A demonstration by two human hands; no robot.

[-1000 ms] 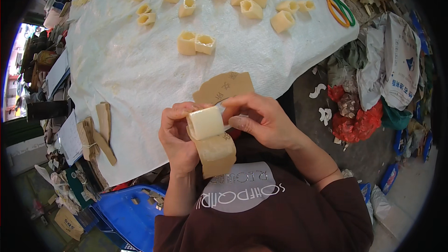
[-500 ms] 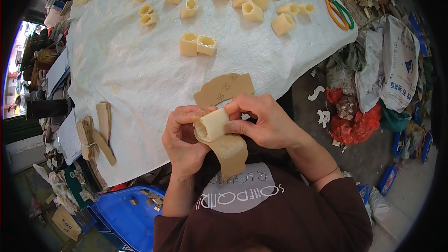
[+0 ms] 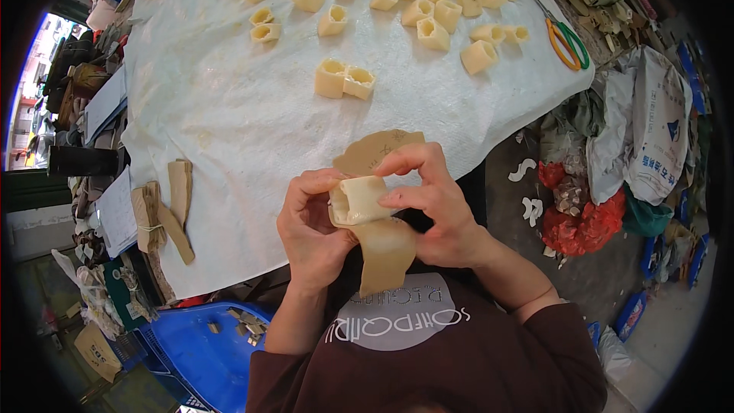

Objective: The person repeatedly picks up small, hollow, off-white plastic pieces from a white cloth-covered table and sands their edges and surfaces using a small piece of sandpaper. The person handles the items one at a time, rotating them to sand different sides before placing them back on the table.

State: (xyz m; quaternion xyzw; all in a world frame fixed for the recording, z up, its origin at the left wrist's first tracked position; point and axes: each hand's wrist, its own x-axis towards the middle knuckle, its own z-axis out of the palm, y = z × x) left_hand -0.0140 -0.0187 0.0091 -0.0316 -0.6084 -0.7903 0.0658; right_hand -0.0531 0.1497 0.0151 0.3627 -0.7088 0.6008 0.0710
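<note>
1. Your right hand [image 3: 443,218] has spread its fingers since the earlier frame, and the hollow cream block [image 3: 367,200] sits more level.
2. Your left hand [image 3: 310,222] grips the block's left side, fingers above and thumb below.
3. Your right fingertips touch its right end; you cannot tell how firmly they hold.
4. You have the block raised between both hands, before your shirt [image 3: 489,352], with a brown strip [image 3: 386,260] hanging below it.
5. Beyond your hands, a brown sheet [image 3: 367,151] and paired cream pieces [image 3: 329,80] lie on the white-covered tabletop [image 3: 229,122].
</note>
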